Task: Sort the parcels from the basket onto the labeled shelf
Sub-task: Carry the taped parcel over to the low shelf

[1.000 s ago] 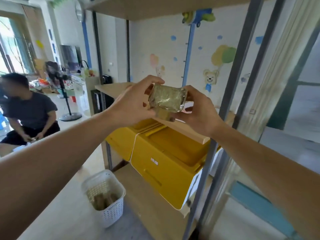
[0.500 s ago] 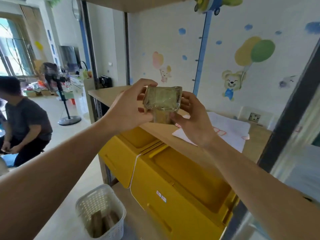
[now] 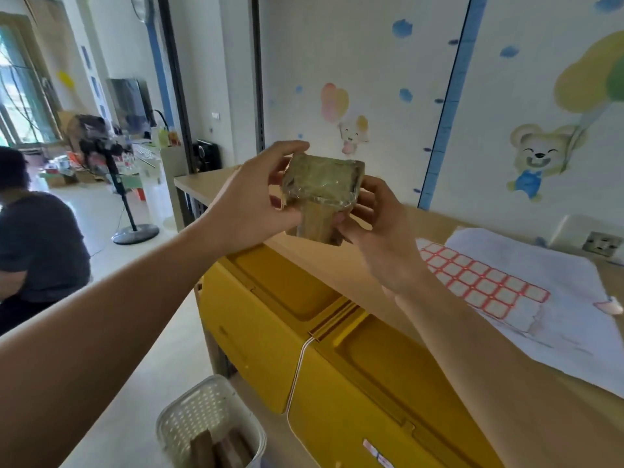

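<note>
A small brown parcel (image 3: 320, 194) wrapped in shiny clear tape is held up in front of me, above the front edge of the wooden shelf (image 3: 337, 261). My left hand (image 3: 250, 201) grips its left side, thumb on top. My right hand (image 3: 381, 231) holds its right and bottom side with the fingertips. A white perforated basket (image 3: 189, 417) stands on the floor at the bottom, with a few brown parcels (image 3: 219, 447) in it.
Two yellow bins (image 3: 277, 312) sit on the lower shelf below my hands. A white sheet with a red label grid (image 3: 479, 282) lies on the shelf to the right. Dark shelf posts (image 3: 175, 82) rise behind. A seated person (image 3: 37, 244) and a standing fan (image 3: 118, 177) are at left.
The view has moved closer to the shelf and more of the label sheet shows. Both hands keep the parcel raised, with almost no shift in grip.
</note>
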{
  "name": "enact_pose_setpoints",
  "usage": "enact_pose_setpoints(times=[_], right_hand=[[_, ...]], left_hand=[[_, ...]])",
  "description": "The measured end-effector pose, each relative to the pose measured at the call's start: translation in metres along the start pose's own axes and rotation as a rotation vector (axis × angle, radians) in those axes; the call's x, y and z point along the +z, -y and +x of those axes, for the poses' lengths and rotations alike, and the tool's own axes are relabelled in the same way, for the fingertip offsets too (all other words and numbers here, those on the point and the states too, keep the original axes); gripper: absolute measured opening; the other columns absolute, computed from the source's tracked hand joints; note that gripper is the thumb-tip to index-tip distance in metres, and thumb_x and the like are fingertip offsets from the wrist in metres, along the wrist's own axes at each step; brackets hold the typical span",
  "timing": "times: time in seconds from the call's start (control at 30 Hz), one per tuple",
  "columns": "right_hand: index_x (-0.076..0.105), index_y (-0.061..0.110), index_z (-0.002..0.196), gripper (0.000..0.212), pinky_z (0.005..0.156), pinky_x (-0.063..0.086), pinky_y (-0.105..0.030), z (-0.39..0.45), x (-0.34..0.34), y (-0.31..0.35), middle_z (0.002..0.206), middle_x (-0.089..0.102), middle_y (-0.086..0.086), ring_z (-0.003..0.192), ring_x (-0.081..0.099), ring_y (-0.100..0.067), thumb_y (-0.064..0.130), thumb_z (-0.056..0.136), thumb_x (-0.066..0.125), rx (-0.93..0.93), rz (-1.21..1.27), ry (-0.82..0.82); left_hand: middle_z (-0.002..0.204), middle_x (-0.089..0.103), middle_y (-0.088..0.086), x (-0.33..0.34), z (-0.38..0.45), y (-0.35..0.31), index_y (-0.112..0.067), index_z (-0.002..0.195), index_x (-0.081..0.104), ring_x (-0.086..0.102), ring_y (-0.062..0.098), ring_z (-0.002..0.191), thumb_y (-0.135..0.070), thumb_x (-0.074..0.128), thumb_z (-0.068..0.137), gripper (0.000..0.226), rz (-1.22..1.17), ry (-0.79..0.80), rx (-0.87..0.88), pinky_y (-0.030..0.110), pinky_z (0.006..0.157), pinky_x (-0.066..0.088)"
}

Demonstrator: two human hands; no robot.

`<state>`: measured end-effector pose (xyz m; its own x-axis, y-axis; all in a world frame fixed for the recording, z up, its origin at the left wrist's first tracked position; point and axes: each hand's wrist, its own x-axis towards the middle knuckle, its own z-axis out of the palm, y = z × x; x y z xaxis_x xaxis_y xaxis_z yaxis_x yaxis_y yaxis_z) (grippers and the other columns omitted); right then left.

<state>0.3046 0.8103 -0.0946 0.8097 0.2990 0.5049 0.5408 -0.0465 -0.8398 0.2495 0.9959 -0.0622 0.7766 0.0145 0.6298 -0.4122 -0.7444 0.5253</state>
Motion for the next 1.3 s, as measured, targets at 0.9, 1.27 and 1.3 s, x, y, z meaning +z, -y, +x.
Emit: enact_pose_setpoints(times=[0.9, 1.27, 1.3], right_hand=[[0.048, 0.025, 0.140, 0.049, 0.077, 0.052, -0.004, -0.031, 0.479, -0.325, 0.127, 0.060, 0.012, 0.107, 0.058, 0.001, 0.019, 0.094, 0.067, 0.053, 0.113, 0.159], [0.046, 0.026, 0.147, 0.052, 0.096, 0.057, -0.044, -0.214, 0.462, -0.524, 0.133, 0.063, 0.002, 0.120, 0.062, -0.016, 0.021, 0.097, 0.059, 0.001, 0.075, 0.200], [0.046, 0.028, 0.147, 0.051, 0.093, 0.059, -0.040, -0.224, 0.453, -0.521, 0.133, 0.063, 0.002, 0.120, 0.061, -0.015, 0.022, 0.098, 0.058, 0.012, 0.086, 0.207]], left_hand=[[0.110, 0.069, -0.012, -0.049, -0.223, 0.511, -0.023, 0.133, 0.047, 0.070, 0.005, 0.095, -0.041, 0.076, 0.061, 0.080, -0.007, -0.075, -0.229, 0.025, 0.077, 0.059], [0.110, 0.073, -0.018, 0.118, -0.429, 0.568, -0.033, 0.126, 0.061, 0.073, 0.001, 0.103, -0.002, 0.078, 0.082, 0.056, -0.111, -0.118, -0.200, 0.024, 0.077, 0.062], [0.110, 0.073, -0.020, 0.122, -0.439, 0.558, -0.031, 0.130, 0.061, 0.072, 0.001, 0.103, -0.003, 0.078, 0.082, 0.058, -0.131, -0.125, -0.210, 0.023, 0.076, 0.061]])
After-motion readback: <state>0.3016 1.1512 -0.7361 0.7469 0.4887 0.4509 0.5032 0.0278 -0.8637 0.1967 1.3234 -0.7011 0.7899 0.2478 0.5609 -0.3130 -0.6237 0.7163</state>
